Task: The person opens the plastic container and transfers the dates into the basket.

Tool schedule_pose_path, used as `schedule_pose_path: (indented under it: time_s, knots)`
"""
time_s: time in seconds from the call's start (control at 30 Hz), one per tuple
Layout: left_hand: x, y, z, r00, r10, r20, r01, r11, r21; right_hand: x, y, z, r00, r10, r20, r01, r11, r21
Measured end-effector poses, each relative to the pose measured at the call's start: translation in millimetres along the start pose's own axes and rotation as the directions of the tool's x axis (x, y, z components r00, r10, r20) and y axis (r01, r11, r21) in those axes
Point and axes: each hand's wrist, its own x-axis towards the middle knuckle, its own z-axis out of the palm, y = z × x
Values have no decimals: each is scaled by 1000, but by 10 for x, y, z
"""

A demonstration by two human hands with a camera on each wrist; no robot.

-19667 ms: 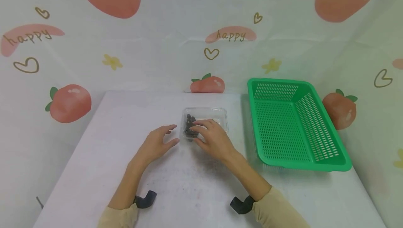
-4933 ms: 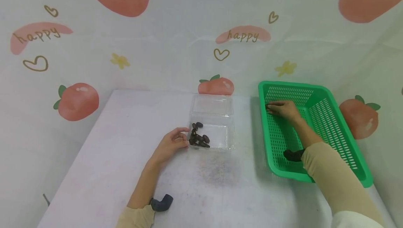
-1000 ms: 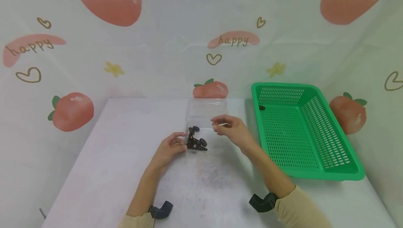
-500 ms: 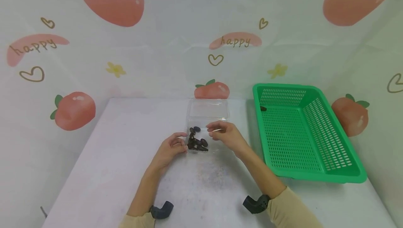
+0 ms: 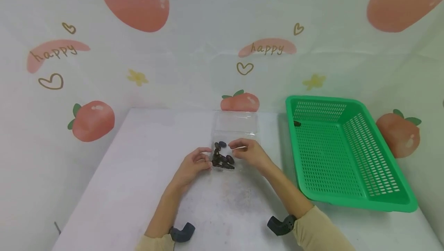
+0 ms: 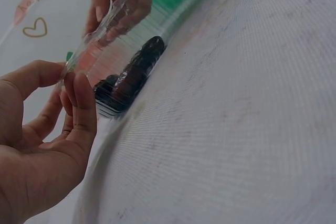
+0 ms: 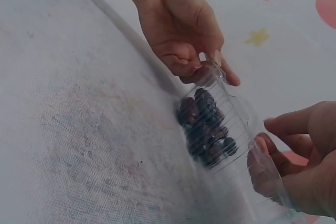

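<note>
A clear plastic clamshell box (image 5: 226, 152) stands mid-table, its lid (image 5: 237, 123) folded back toward the wall. Dark, shiny oval fruits (image 5: 222, 159) lie heaped in its left half; several show through the ribbed wall (image 7: 239, 111) in the right wrist view. My left hand (image 5: 190, 168) pinches the box's left rim between thumb and fingers. Over the right half is my right hand (image 5: 251, 154), fingers bent and reaching in beside the fruits, thumb apart from the index finger, nothing visible between them. Another dark fruit (image 5: 297, 123) lies in the green basket's back left corner.
A green perforated plastic basket (image 5: 296, 154) stands to the right of the box, its left rim close by the right forearm. A white cloth (image 5: 138, 166) covers the table, and a strawberry-print backdrop (image 5: 194, 69) rises behind its far edge.
The box lid has been opened since the oldest frame. My right hand has come out of the basket, leaving a fruit there, and moved left over the box. The left hand stays at the rim.
</note>
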Motion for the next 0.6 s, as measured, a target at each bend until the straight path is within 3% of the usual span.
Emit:
schedule_pose_path:
  time_s: [0.37,0.6]
  knots:
    - [13,5,11,1000,-9,-13,9,1000,13,95,-13,33,998,60,33,-60,998,-10]
    - [12,8,11,1000,-18,-19,18,1000,3,156,5,68,995,93,29,-90,992,-84]
